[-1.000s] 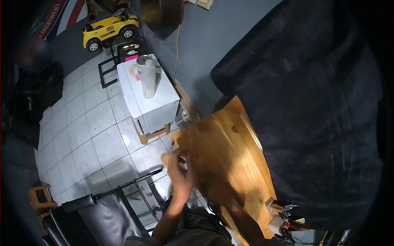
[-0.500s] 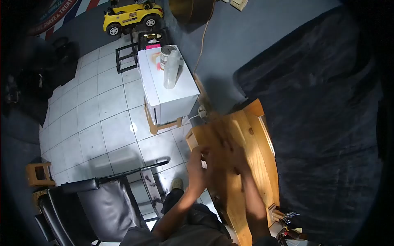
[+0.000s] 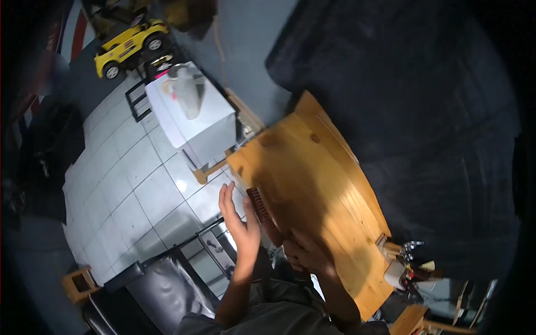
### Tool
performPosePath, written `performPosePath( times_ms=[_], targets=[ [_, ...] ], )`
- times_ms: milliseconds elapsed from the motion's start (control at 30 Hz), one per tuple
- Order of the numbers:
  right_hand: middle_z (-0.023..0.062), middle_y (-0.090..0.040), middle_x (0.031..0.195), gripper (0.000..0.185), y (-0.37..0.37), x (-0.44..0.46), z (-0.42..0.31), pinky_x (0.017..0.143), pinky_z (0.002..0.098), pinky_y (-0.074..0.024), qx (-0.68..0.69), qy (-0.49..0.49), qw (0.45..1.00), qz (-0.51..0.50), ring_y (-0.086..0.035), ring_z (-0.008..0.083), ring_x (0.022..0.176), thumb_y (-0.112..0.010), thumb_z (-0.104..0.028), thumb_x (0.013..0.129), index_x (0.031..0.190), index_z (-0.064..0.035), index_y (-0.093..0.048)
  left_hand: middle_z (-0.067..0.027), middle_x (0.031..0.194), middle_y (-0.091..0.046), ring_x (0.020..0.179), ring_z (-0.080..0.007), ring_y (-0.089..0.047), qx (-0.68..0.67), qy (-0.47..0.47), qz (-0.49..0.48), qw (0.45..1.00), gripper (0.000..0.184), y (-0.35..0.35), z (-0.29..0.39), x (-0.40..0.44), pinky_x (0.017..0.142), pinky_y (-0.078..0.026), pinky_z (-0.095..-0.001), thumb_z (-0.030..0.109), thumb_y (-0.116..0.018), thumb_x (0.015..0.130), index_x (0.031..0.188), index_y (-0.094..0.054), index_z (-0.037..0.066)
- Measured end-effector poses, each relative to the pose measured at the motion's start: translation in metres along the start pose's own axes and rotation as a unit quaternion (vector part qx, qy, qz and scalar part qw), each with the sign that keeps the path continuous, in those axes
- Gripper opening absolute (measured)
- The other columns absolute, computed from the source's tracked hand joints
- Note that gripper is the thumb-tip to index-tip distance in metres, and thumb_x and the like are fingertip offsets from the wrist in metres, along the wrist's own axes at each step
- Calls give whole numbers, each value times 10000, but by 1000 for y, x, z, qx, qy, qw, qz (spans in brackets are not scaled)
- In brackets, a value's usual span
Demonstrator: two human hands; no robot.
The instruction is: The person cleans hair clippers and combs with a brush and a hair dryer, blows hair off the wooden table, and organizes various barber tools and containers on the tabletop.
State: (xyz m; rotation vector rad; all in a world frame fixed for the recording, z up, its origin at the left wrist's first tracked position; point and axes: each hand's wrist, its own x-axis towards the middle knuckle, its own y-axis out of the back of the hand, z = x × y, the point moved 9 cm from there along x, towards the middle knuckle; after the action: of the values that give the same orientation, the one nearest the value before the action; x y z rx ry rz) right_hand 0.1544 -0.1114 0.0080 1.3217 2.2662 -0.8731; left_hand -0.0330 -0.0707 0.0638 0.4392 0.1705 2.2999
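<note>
My right hand [image 3: 306,254] is closed around the handle of a brown brush [image 3: 262,215] with a row of dark bristles. The brush slants up and left, over the edge of the wooden tabletop [image 3: 312,173]. Just left of the brush head, my left hand [image 3: 240,220] is open with its fingers stretched out, and its thumb is close to the bristles. Whether the thumb touches them I cannot tell.
A white cabinet [image 3: 209,131] with a clear bottle [image 3: 188,95] stands beyond the table. At lower left is a black padded chair [image 3: 170,290]. A holder with tools [image 3: 402,268] is at the table's right end. Dark cloth [image 3: 424,139] hangs at right.
The brush is now visible in my right hand, which has drawn back toward my body. My left hand has opened and moved left. The view has turned to the right.
</note>
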Motion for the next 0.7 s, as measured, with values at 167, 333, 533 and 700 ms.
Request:
performPosePath(
  times_ms=[167, 333, 533, 700],
  targets=[
    [7, -434, 685, 88, 28, -89, 2, 394, 241, -352, -15, 50, 993, 102, -390, 70, 489, -479, -166, 1030, 1005, -85, -455, -139, 1218, -638, 1129, -179, -593, -275, 169, -190, 927, 398, -77, -3, -45, 1007, -429, -301, 249, -436, 1067, 1329, -546, -30],
    [19, -479, 782, 221, 77, -200, 83, 459, 224, -392, 52, 138, 977, 152, -415, 75, 542, -455, -169, 1049, 1236, -52, -466, -76, 950, -678, 874, -139, -624, -282, 220, -410, 839, 443, -137, 53, -188, 817, -502, -275, 317, -382, 1081, 1091, -633, -48],
    [27, -529, 885, 476, 132, -375, 209, 467, 247, -413, 139, 226, 910, 319, -456, 71, 549, -472, -148, 1040, 1482, -41, -333, -86, 966, -671, 835, -151, -634, -240, 305, -527, 756, 440, -156, 96, -453, 743, -525, -298, 356, -377, 1076, 1115, -611, -14],
    [19, -525, 819, 389, 171, -511, 323, 438, 230, -405, 308, 249, 764, 509, -468, 51, 497, -470, -163, 1033, 1392, -21, -425, -82, 820, -679, 721, -131, -614, -175, 74, -712, 676, 319, -138, 130, -686, 670, -504, -275, 247, -425, 1061, 1098, -629, 6]
  ],
)
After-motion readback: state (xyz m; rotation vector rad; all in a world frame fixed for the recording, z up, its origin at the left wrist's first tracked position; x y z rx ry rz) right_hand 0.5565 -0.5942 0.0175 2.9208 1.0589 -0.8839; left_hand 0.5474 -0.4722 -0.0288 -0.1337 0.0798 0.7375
